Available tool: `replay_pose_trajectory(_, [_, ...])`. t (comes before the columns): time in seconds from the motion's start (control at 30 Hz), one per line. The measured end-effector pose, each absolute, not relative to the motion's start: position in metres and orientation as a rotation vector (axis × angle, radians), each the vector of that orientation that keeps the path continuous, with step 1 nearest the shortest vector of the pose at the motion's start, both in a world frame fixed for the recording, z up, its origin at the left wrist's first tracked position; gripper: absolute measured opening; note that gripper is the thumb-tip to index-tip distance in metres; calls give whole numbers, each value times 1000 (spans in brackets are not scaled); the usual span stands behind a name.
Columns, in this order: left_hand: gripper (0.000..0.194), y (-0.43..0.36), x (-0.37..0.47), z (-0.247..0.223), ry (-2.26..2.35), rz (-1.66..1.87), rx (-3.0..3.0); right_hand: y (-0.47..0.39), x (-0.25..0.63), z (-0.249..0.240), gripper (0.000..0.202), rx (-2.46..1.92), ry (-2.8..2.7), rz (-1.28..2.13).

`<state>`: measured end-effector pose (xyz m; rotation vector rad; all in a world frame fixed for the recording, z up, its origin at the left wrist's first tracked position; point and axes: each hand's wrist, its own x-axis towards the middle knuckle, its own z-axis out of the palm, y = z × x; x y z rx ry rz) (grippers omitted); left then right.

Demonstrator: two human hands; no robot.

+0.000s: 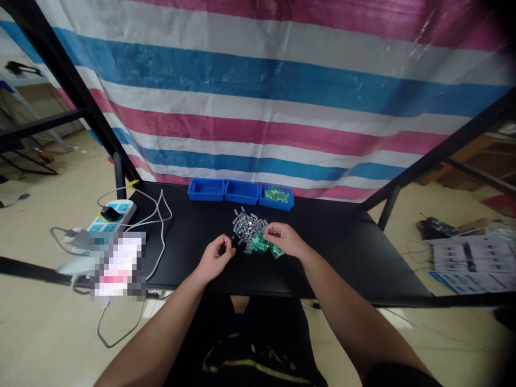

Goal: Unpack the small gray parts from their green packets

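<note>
Left hand: our left hand [216,257] sits on the black table [355,258], fingers curled inward with fingertips pinched together. Something small and dark shows at the fingertips, too small for us to name; we cannot tell if it is truly gripped.

Right hand: our right hand [284,238] rests on the table, just right of the parts. Its fingers bend down onto the green pieces [264,244] and touch them. We cannot tell whether the fingers have closed on one.

Grey pieces: a loose heap of small grey metal pieces [246,226] lies at the middle of the table, between our two hands and a little farther from us.

Green pieces: a small clump of translucent green parts, touching the near right edge of the grey heap, partly under our right fingers.

Blue trays: three blue trays [241,191] stand side by side at the far edge of the table. The right one holds more green parts; the contents of the other two we cannot make out.

Power strip: a white power strip [113,214] with white cables [161,226] lies at the left end of the table.

Backdrop: a striped tarp [262,97] in pink, blue and white hangs behind the table.
</note>
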<state>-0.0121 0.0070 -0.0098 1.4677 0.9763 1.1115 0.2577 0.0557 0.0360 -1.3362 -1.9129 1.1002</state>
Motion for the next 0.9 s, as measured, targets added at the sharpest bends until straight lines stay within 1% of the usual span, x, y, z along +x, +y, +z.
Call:
replay_pose_trajectory(0.1, [24,7,-12,-9,973,1112,1464,63,258,35,32,-1342,-1598,1353])
replay_pose_trajectory(0.17, [24,8,-12,-10,976,1117,1465,73,259,37,39,-1336,-1442,1348])
replay_pose_trajectory(0.23, [24,9,-12,-12,972,1122,1464,89,263,41,43,-1300,-1311,1209])
replay_pose_trajectory(0.33, [25,11,-13,-15,962,1120,1432,121,278,48,43,-1268,-1182,860])
replay_pose_trajectory(0.4, [27,12,-13,-16,959,1121,1390,142,290,51,38,-1313,-1232,566])
replay_pose_trajectory(0.47, [29,13,-14,-15,955,1132,1352,157,302,49,29,-1430,-1394,254])
replay_pose_trajectory(0.53, [30,13,-14,-14,949,1144,1329,167,310,44,21,-1549,-1672,52])
replay_pose_trajectory(0.57, [31,13,-13,-13,947,1149,1322,170,313,41,19,-1588,-1826,3])
replay_pose_trajectory(0.67, [31,13,-13,-10,943,1157,1306,175,315,35,25,-1603,-2138,-32])
replay_pose_trajectory(0.73, [32,13,-12,-10,935,1155,1299,173,315,36,28,-1584,-2162,-71])
replay_pose_trajectory(0.8, [32,12,-13,-9,932,1152,1297,165,316,41,24,-1572,-2119,-89])
replay_pose_trajectory(0.87, [32,12,-13,-9,932,1150,1300,148,319,47,25,-1597,-2100,8])
replay_pose_trajectory(0.9, [32,12,-13,-10,930,1150,1301,137,320,50,28,-1630,-2121,121])
